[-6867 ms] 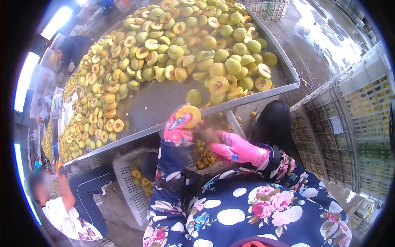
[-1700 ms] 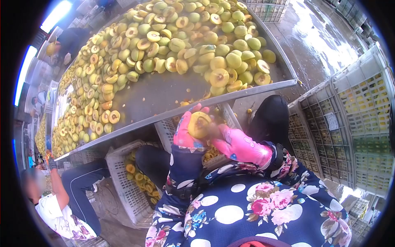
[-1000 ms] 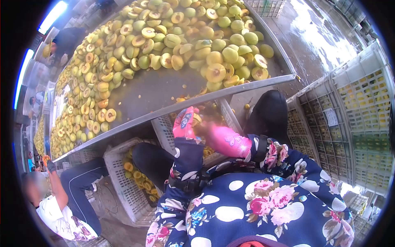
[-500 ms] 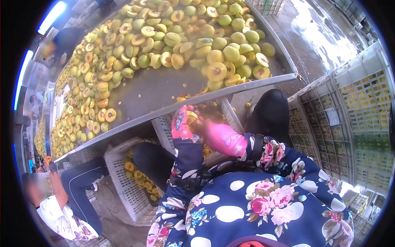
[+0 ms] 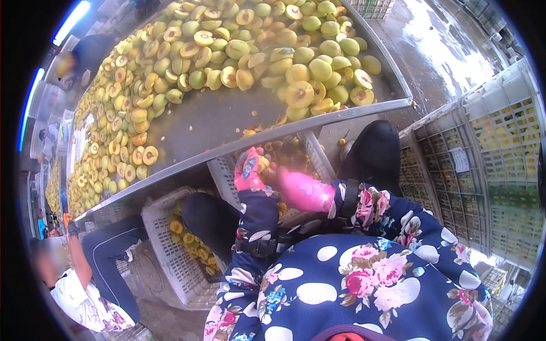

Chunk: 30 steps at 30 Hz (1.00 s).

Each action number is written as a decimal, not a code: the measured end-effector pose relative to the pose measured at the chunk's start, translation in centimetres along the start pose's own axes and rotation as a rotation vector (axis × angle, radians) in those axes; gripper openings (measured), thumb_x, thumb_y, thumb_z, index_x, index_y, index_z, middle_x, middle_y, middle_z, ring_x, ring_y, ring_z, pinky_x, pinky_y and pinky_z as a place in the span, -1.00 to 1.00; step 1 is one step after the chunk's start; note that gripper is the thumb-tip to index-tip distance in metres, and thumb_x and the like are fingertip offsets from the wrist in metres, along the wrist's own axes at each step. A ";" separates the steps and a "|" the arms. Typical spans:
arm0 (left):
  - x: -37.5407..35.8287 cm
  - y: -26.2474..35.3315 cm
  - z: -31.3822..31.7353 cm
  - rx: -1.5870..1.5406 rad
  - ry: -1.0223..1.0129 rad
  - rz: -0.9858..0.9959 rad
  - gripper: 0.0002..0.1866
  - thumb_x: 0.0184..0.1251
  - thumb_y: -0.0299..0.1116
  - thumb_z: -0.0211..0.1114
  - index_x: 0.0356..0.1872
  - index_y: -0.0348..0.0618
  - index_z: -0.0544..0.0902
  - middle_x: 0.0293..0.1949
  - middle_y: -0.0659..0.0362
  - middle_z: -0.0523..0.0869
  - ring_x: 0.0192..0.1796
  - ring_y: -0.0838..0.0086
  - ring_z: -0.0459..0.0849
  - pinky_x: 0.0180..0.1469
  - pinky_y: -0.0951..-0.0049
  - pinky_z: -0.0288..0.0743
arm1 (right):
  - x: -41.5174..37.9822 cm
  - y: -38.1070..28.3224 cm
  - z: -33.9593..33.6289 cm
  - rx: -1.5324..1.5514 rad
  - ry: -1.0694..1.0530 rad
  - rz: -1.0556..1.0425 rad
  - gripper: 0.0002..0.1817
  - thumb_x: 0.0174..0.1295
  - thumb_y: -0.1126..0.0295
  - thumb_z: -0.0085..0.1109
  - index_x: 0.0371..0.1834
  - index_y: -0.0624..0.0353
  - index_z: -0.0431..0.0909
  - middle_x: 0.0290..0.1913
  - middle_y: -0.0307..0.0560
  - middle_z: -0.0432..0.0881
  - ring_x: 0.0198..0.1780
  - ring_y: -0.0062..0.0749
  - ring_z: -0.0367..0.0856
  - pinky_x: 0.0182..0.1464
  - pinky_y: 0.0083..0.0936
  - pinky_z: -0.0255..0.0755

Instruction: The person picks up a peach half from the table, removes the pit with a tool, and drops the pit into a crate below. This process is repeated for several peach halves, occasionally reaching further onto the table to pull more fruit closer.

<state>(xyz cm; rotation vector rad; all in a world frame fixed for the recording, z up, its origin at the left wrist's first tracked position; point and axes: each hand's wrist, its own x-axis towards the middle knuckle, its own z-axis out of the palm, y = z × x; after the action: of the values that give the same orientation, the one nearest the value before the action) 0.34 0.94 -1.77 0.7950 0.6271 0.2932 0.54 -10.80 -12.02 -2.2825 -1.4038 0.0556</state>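
My left hand (image 5: 248,171), in a pink patterned glove, is closed around a yellow peach half (image 5: 264,164) below the metal table's front edge. Right beside it, my pink-gloved right hand (image 5: 306,191) is curled with its fingertips turned toward the fruit. Blur and the angle hide what its fingers grip. Both hands are over a white plastic crate (image 5: 325,165) with fruit pieces inside. Above them, the metal table (image 5: 196,122) bears a large heap of halved yellow-green peaches (image 5: 236,50), many with the stone or its hollow showing.
Another white crate (image 5: 161,241) holding peach halves (image 5: 196,247) stands left of my knee. Stacked crates (image 5: 449,153) filled with fruit rise on the right. A co-worker (image 5: 91,284) sits at the lower left. The table's raised metal rim (image 5: 341,116) runs just beyond my hands.
My right hand has shifted slightly left and down, against the fruit in my left hand. The left hand stays nearly in place, and the whole view has shifted a little.
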 end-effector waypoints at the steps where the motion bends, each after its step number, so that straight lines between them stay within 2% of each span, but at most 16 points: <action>1: 0.1 -0.2 -0.3 0.003 -0.006 -0.015 -0.86 0.20 -0.42 0.24 -0.23 -0.17 0.59 -0.29 0.10 0.64 -0.38 0.40 0.61 -0.43 0.42 0.55 | 0.3 -1.0 -2.6 0.291 -0.013 0.152 -0.60 0.11 0.42 0.03 -0.01 0.38 0.25 -0.54 -0.02 0.50 -0.52 -0.24 0.56 -0.51 -0.39 0.41; 2: 0.4 -0.3 -0.6 0.006 -0.015 -0.027 -0.86 0.20 -0.43 0.24 -0.23 -0.17 0.59 -0.30 0.10 0.64 -0.39 0.39 0.61 -0.44 0.42 0.56 | 0.7 -1.5 -4.4 0.579 -0.025 0.303 -0.58 0.12 0.40 0.03 0.01 0.38 0.24 -0.54 -0.05 0.48 -0.53 -0.28 0.55 -0.52 -0.40 0.40; 5: 0.7 -0.1 -0.8 -0.001 -0.036 -0.090 -0.87 0.20 -0.43 0.23 -0.23 -0.19 0.59 -0.32 0.08 0.65 -0.41 0.39 0.61 -0.44 0.43 0.56 | 1.6 -1.6 -5.7 0.723 -0.169 0.397 -0.52 0.08 0.46 0.00 0.11 0.29 0.22 -0.52 -0.01 0.46 -0.58 -0.33 0.48 -0.54 -0.47 0.37; 8: 0.6 0.5 -0.9 0.035 -0.093 -0.179 -0.87 0.20 -0.44 0.23 -0.24 -0.20 0.59 -0.34 0.07 0.65 -0.42 0.40 0.61 -0.44 0.45 0.55 | 2.2 -2.2 -11.3 1.209 -0.504 0.678 -0.62 0.24 0.25 -0.04 -0.04 0.35 0.27 -0.52 -0.17 0.45 -0.56 -0.50 0.50 -0.57 -0.53 0.42; 11: 1.1 0.6 -1.8 0.107 -0.136 -0.266 -0.87 0.18 -0.46 0.23 -0.25 -0.22 0.59 -0.35 0.07 0.66 -0.41 0.40 0.61 -0.43 0.45 0.54 | 2.1 -1.1 -11.5 1.349 -0.615 0.624 -0.67 0.27 0.19 -0.08 -0.21 0.31 0.34 -0.50 -0.17 0.45 -0.57 -0.53 0.48 -0.56 -0.58 0.43; 14: 1.9 0.4 -2.7 0.159 -0.188 -0.356 -0.86 0.16 -0.47 0.25 -0.26 -0.24 0.60 -0.35 0.07 0.66 -0.40 0.40 0.62 -0.40 0.45 0.52 | 1.4 -0.5 -10.1 1.363 -0.606 0.547 -0.69 0.26 0.17 -0.07 -0.36 0.26 0.37 -0.51 -0.19 0.45 -0.58 -0.54 0.46 -0.57 -0.61 0.42; 17: 3.0 0.1 -4.0 0.215 -0.270 -0.384 -0.85 0.14 -0.46 0.26 -0.27 -0.25 0.61 -0.35 0.05 0.67 -0.39 0.39 0.62 -0.36 0.46 0.52 | 1.7 -0.7 -11.2 1.369 -0.694 0.653 -0.70 0.24 0.18 -0.04 -0.40 0.24 0.39 -0.52 -0.21 0.45 -0.58 -0.60 0.45 -0.57 -0.62 0.42; 18: 3.1 0.0 -4.2 0.236 -0.300 -0.385 -0.85 0.14 -0.46 0.26 -0.27 -0.26 0.61 -0.35 0.05 0.67 -0.38 0.39 0.62 -0.35 0.46 0.52 | 1.6 -0.7 -11.0 1.463 -0.689 0.654 -0.71 0.23 0.18 -0.02 -0.40 0.23 0.39 -0.52 -0.22 0.45 -0.60 -0.62 0.44 -0.58 -0.63 0.41; 20: 3.0 -0.2 -4.5 0.230 -0.342 -0.304 -0.82 0.18 -0.40 0.24 -0.21 -0.23 0.59 -0.29 0.04 0.66 -0.33 0.33 0.63 -0.30 0.37 0.55 | 1.6 -0.6 -10.7 1.647 -0.676 0.656 -0.72 0.21 0.19 0.01 -0.40 0.22 0.40 -0.54 -0.24 0.45 -0.63 -0.66 0.42 -0.62 -0.65 0.39; 21: 2.9 -0.2 -4.6 0.229 -0.361 -0.264 -0.80 0.19 -0.37 0.22 -0.18 -0.21 0.57 -0.26 0.04 0.65 -0.30 0.30 0.64 -0.28 0.32 0.56 | 1.5 -0.7 -10.7 1.637 -0.662 0.637 -0.73 0.20 0.20 0.02 -0.42 0.21 0.41 -0.55 -0.25 0.45 -0.64 -0.67 0.40 -0.64 -0.66 0.37; 24: 2.7 -0.3 -4.5 0.274 -0.355 -0.196 -0.82 0.18 -0.39 0.23 -0.21 -0.20 0.59 -0.29 0.05 0.66 -0.31 0.32 0.64 -0.28 0.35 0.56 | 1.7 -1.2 -11.2 1.569 -0.621 0.569 -0.76 0.18 0.23 0.04 -0.47 0.19 0.42 -0.57 -0.27 0.44 -0.69 -0.69 0.37 -0.69 -0.68 0.33; 26: 2.3 0.0 -4.0 0.255 -0.355 -0.211 -0.84 0.12 -0.46 0.25 -0.26 -0.24 0.62 -0.32 0.02 0.68 -0.33 0.38 0.64 -0.27 0.44 0.53 | 1.5 -1.1 -11.1 1.474 -0.587 0.515 -0.76 0.18 0.25 0.03 -0.51 0.19 0.42 -0.59 -0.27 0.43 -0.71 -0.69 0.36 -0.71 -0.69 0.31; 30: 3.1 -0.5 -4.6 0.140 -0.438 -0.181 -0.85 0.10 -0.47 0.27 -0.29 -0.25 0.63 -0.34 0.02 0.69 -0.31 0.42 0.64 -0.24 0.48 0.52 | 1.8 -1.8 -12.0 1.653 -0.613 0.636 -0.74 0.20 0.26 0.01 -0.57 0.17 0.38 -0.64 -0.33 0.35 -0.71 -0.73 0.29 -0.71 -0.73 0.25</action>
<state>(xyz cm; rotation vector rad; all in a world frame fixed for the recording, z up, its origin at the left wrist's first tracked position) -0.13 4.71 -5.87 0.8959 0.3041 -0.0934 3.10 -12.88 -0.20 -1.0792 -0.2827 1.5285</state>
